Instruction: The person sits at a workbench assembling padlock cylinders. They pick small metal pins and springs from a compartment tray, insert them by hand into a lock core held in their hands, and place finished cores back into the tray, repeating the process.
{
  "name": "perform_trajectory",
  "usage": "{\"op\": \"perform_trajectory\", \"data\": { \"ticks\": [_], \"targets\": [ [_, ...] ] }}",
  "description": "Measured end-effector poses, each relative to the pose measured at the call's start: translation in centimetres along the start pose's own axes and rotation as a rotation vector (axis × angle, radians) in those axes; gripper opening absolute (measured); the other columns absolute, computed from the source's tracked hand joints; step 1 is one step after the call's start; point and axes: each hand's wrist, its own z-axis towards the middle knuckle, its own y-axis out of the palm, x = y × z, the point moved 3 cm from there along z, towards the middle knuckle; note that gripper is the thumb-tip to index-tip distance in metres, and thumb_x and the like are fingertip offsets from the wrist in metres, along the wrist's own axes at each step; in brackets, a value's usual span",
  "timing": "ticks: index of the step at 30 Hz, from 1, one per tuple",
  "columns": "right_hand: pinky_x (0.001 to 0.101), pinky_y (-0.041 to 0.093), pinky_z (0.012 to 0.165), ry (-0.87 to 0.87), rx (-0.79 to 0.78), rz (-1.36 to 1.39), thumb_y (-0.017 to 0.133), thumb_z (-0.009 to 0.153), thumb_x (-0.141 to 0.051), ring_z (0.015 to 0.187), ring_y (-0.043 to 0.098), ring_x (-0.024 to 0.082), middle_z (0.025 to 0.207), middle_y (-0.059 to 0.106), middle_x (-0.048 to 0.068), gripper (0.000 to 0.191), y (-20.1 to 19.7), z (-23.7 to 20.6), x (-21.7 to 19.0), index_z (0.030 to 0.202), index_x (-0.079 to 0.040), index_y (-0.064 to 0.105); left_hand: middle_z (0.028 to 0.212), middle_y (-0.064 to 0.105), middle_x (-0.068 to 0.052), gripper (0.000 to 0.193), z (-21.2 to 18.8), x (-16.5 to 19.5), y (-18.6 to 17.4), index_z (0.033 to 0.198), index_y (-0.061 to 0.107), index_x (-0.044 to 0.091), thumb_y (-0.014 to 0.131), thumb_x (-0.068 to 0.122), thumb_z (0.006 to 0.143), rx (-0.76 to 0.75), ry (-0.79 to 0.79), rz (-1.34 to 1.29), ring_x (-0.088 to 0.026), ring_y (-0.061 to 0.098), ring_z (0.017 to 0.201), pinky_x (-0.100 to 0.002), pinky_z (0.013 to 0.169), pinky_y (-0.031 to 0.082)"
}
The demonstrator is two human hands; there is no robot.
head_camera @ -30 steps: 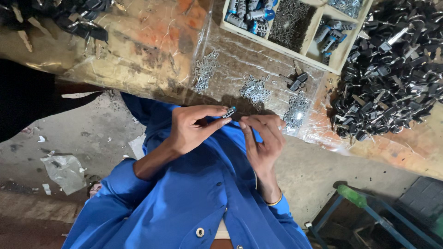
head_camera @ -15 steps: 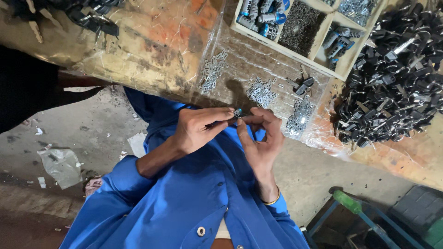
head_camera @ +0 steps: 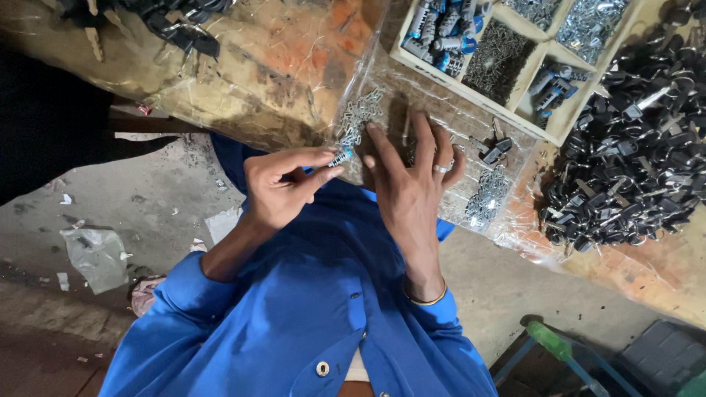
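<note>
Clearly the left hand (head_camera: pixel 283 187) is pinching a small metal piece with a blue tip (head_camera: pixel 341 156) between thumb and forefinger, lifted off the worktop (head_camera: pixel 243 66) so it sits at about ten o'clock from the other hand. The right hand (head_camera: pixel 412 184) is spread flat, fingers fanned over the clear plastic sheet (head_camera: pixel 412 95), apparently feeling among the loose silvery bits lying there; a ring shows on one finger and a bangle at the wrist.

Small heaps of silvery parts (head_camera: pixel 359 116) lie on the sheet just at twelve o'clock from the pinched piece, with another heap (head_camera: pixel 487 195) at three o'clock from the spread hand, close enough to pick from. A divided wooden tray (head_camera: pixel 540 121) sits at one o'clock, its compartments sorted by kind, and a big pile of black parts (head_camera: pixel 636 158) lies beyond at three o'clock.

What the pinched piece really is, I cannot tell; it is tiny and half covered by fingertips. The palm hides whatever lies beneath it, and the tray and black pile are cut off by the frame.
</note>
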Motion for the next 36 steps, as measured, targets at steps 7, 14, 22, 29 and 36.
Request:
{"op": "perform_trajectory", "data": {
  "ticks": [7,14,22,29,36],
  "targets": [
    [0.057,0.02,0.115,-0.025,-0.012,0.047,0.086,0.086,-0.039,0.137,0.042,0.038,0.145,0.053,0.012,0.042,-0.8,-1.6,0.5,0.119,-0.016,0.073,0.112,0.078,-0.013,0.018,-0.1,-0.4,0.3,0.105,0.075,-0.003,0.084,-0.002,0.089,0.003,-0.025,-0.018,-0.006,0.066,0.062,-0.02,0.048,0.051],
    [0.0453,0.031,0.102,-0.106,-0.005,0.041,0.091,0.086,-0.018,0.105,0.06,0.02,0.105,0.067,-0.002,0.026,-0.9,-5.3,2.5,0.107,-0.017,0.076,0.109,0.08,-0.01,0.018,-0.2,-0.6,2.1,0.103,0.077,0.001,0.086,0.003,0.087,-0.1,0.002,0.041,-0.005,0.069,0.068,-0.021,0.054,0.052],
    [0.0318,0.055,0.079,0.226,0.238,0.393,0.079,0.093,0.004,0.091,0.069,0.022,0.105,0.071,0.011,0.017,-1.7,-6.3,4.5,0.105,-0.002,0.07,0.105,0.08,-0.008,0.02,-0.4,-0.3,4.6,0.101,0.079,0.004,0.088,0.008,0.085,-0.163,0.022,0.078,-0.007,0.073,0.076,-0.021,0.058,0.054],
    [0.0309,0.051,0.091,0.231,0.143,0.594,0.071,0.096,0.008,0.101,0.065,0.023,0.111,0.065,0.009,0.019,-0.8,-5.8,2.7,0.112,-0.002,0.073,0.107,0.08,-0.008,0.021,-0.3,0.1,5.1,0.104,0.078,0.003,0.087,0.009,0.086,-0.164,0.052,0.101,-0.008,0.075,0.08,-0.022,0.061,0.056],
    [0.0292,0.041,0.089,0.299,0.073,0.581,0.07,0.097,0.006,0.089,0.061,0.014,0.109,0.067,0.005,0.022,-0.9,-5.3,2.0,0.116,-0.002,0.073,0.107,0.079,-0.01,0.022,-0.4,0.3,5.2,0.105,0.076,0.003,0.086,0.007,0.086,-0.169,0.123,0.147,-0.013,0.078,0.084,-0.024,0.063,0.059]
  ]
}}
